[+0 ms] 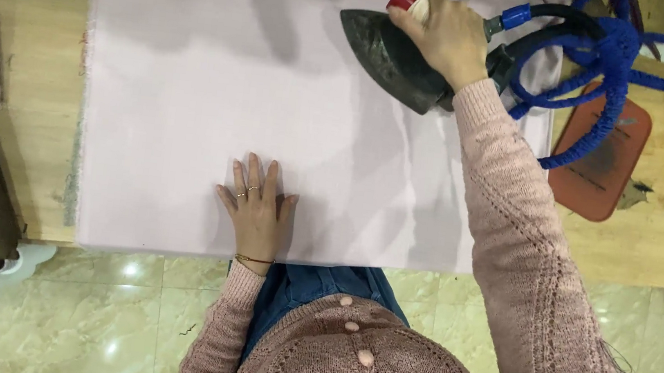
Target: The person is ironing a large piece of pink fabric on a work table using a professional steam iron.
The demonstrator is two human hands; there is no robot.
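Your left hand (257, 207) lies flat, fingers spread, on the near part of the cloth (193, 98) across the table (656, 229). Farther off, your right hand (445, 35) grips the iron (391, 57); lingering could scorch, and its hose (599, 67) may snag.

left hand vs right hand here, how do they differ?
The left hand lies flat with its fingers spread on the pale pink fabric, near the table's front edge; the right hand is curled around the handle of the dark iron, farther away. The left hand holds nothing; the right hand grips. Both wear pink knit sleeves.
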